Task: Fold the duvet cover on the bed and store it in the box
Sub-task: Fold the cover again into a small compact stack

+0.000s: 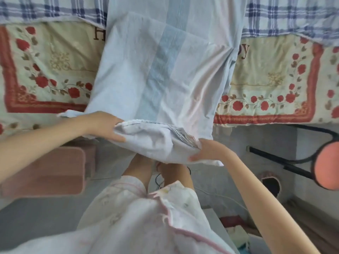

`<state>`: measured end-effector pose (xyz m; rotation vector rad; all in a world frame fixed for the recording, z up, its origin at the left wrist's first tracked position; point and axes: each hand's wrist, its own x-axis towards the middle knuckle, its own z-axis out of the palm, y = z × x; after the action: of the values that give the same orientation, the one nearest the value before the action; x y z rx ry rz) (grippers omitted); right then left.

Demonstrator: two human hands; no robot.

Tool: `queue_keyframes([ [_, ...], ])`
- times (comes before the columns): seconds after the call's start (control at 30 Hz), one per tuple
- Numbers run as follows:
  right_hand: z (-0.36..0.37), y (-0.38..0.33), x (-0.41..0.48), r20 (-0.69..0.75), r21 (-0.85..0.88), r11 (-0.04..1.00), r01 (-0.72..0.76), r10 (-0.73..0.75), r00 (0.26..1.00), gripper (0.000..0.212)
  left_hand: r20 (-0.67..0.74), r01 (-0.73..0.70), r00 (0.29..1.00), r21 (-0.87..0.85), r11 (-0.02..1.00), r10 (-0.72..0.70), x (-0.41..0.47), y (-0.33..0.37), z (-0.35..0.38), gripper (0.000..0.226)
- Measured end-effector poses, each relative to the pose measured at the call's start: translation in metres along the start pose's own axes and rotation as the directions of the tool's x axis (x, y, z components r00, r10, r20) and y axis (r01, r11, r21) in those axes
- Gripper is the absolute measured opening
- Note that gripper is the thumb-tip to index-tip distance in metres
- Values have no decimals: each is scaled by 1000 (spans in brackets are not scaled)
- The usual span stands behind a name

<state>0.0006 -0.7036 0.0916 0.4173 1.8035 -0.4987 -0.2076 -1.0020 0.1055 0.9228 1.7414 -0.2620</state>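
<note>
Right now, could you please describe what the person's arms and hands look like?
Both forearms are bare, with no sleeves showing. The left hand and right hand carry no ring, watch or bracelet that I can see. Lower down, the person wears a pale garment with pink piping.

We have a single view, worn on the head, looking forward and steeply down at the bedside from above. The wide lens bows the near edge of the floral blanket (256,114) into a curve across the upper half, with the plaid sheet (36,10) at the far top. We stand close. Our left hand (102,125) and right hand (207,151) reach in from the lower sides and grip the near end of the duvet cover (165,70) around mid-frame. Directly beneath us our pale garment (137,217) and bare legs (139,171) fill the bottom centre. The floor (36,213) shows lower left, and a stool (328,165) with a pink seat touches the right edge.
</note>
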Motion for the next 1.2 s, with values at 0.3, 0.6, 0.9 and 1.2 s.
queue_keyframes([
  [0.3, 40, -30, -75, 498, -468, 882, 54, 212, 841, 47, 379, 37, 911, 319, 947, -163, -56, 69, 51, 17],
  [0.6, 15, 17, -226, 390, -94, 992, -83, 114, 914, 35, 477, 150, 879, -302, 942, 13, -174, 75, 36, 37],
  [0.9, -48, 37, -297, -105, 88, 996, -6, 15, 994, 45, 2, 66, 997, -627, 776, -83, -293, 140, -33, 56],
  [1.2, -173, -33, -546, -999, 49, 849, 527, 44, 23, 9, -928, -398, 8, -345, 850, -373, -477, 201, -167, 14],
])
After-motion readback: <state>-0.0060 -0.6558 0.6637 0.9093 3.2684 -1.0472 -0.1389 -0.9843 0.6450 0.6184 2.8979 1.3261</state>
